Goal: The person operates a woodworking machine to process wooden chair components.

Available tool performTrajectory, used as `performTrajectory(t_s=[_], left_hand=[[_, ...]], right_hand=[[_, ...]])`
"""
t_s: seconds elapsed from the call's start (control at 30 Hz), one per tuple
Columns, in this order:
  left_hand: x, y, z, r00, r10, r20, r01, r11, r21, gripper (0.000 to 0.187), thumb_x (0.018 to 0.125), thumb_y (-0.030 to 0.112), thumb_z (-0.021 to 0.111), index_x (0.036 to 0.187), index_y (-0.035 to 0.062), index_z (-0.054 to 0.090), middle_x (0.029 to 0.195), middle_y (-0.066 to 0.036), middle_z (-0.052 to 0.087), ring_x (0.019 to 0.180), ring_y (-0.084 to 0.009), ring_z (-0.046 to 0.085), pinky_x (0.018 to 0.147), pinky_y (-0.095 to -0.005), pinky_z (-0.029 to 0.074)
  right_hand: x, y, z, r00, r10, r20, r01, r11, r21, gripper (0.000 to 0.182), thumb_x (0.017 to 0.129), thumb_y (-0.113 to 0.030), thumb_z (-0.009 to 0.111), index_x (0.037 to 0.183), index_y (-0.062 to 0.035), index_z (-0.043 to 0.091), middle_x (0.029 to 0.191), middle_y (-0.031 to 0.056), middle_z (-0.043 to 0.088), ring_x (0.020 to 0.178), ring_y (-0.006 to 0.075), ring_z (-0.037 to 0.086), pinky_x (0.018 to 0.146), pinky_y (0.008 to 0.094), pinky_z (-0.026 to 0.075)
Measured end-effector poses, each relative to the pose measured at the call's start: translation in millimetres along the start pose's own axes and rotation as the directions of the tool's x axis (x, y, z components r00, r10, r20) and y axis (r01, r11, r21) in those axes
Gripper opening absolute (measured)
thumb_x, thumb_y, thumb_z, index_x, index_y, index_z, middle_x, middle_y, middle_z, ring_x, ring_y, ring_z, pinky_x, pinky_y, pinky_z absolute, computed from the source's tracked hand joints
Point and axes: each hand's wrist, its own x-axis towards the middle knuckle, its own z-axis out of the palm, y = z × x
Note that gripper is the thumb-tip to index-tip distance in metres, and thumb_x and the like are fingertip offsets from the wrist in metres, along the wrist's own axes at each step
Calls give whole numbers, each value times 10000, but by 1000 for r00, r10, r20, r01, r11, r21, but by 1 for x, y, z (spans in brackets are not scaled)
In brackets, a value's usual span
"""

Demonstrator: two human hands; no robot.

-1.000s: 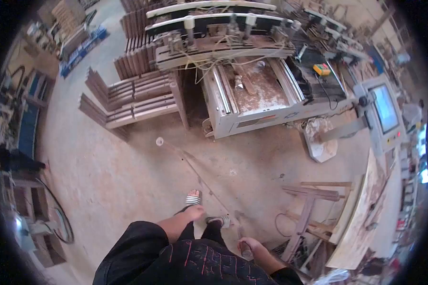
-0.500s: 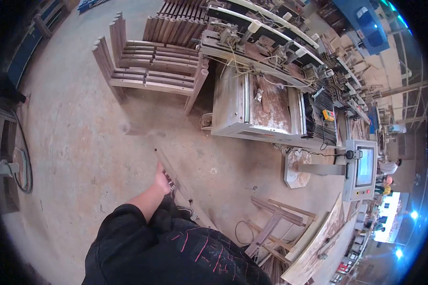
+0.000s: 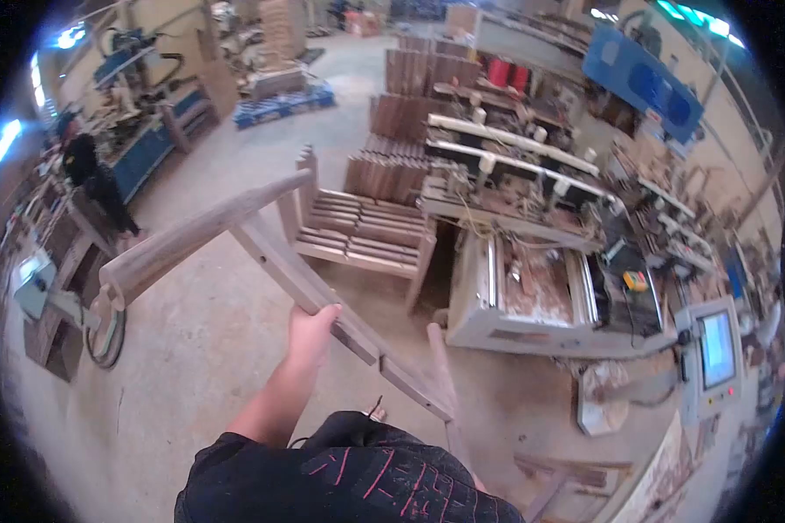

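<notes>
My left hand is closed around the rail of a wooden frame, thumb over the top edge. The frame is lifted in front of me and tilted. One thick leg with rounded ends slants across the upper left; a second leg is at the lower right, near my body. A notch and small holes mark the rail between them. My right hand does not show; the frame's lower end runs down beside my dark shirt.
Similar wooden frames stand stacked ahead, left of a large machine with a dusty bed. A control screen stands at the right. More wooden pieces lie lower right. A person stands at far left, near a blue pallet.
The wooden frame has risen from low near the floor to chest height, with my left hand still on its rail. My view has turned up and to the left.
</notes>
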Motion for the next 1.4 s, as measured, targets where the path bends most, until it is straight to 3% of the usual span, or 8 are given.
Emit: performTrajectory(t_s=[0.23,0.4,0.63,0.8,0.9,1.03,1.33,1.4], left_hand=[[-89,49,2,987,120,103,-109,988,-105,530,814,-81,582,1337,-31,509,1242,-163,624,1120,-232,603,972,-364,472],[-140,38,21,898,262,353,-184,953,-240,816,827,-108,535,1550,15,177,1463,-189,460,1308,-273,502,1102,-424,385],[-169,32,60,769,360,529,-179,914,-363,803,875,-104,545,1556,11,136,1497,-205,418,1376,-259,443,1126,-402,371],[-162,9,99,609,463,644,-88,846,-526,817,884,-124,525,1567,55,114,1543,-177,373,1420,-283,394,1162,-443,323],[-148,8,127,430,501,751,-46,843,-536,834,885,-120,537,1572,75,106,1558,-163,356,1432,-282,376,1169,-444,308],[-107,41,164,206,523,827,-137,852,-505,884,853,-84,627,1575,159,180,1500,-220,431,1382,-352,438,1138,-525,354],[22,75,329,352,352,867,105,906,-410,638,781,-32,734,1361,-27,467,1253,-157,637,1207,-280,599,1061,-421,458],[53,50,375,392,272,879,149,924,-353,609,779,-37,727,1338,-21,485,1211,-134,648,1176,-263,604,1042,-412,465]], right_hand=[[53,-26,36,974,-202,103,199,979,42,373,852,-162,631,1179,3,563,839,85,647,696,220,622,653,356,513],[44,-26,-13,958,-287,-26,288,956,54,376,852,-155,631,1186,1,559,835,81,643,699,217,620,657,354,511],[41,-44,-69,893,-406,-196,422,905,48,381,851,-146,630,1195,-2,554,829,75,639,703,213,616,662,351,508],[8,-14,-101,825,-395,-405,464,882,85,385,851,-139,630,1202,-4,550,824,71,636,707,210,613,666,348,506],[40,-85,-80,859,-373,-350,479,826,296,510,860,-233,633,1288,-13,464,1053,148,602,1071,281,567,983,430,433],[96,-129,-90,927,-347,-140,335,603,724,590,825,-354,671,1286,-31,496,1239,173,548,1177,320,514,1023,478,402],[65,-201,-55,939,-321,-128,293,546,785,777,740,-492,703,1367,-74,510,1413,195,488,1286,407,458,1106,568,320],[96,-167,-84,941,-223,254,-108,515,850,777,835,-547,577,1425,-56,456,1435,225,487,1320,396,452,1114,566,341]])
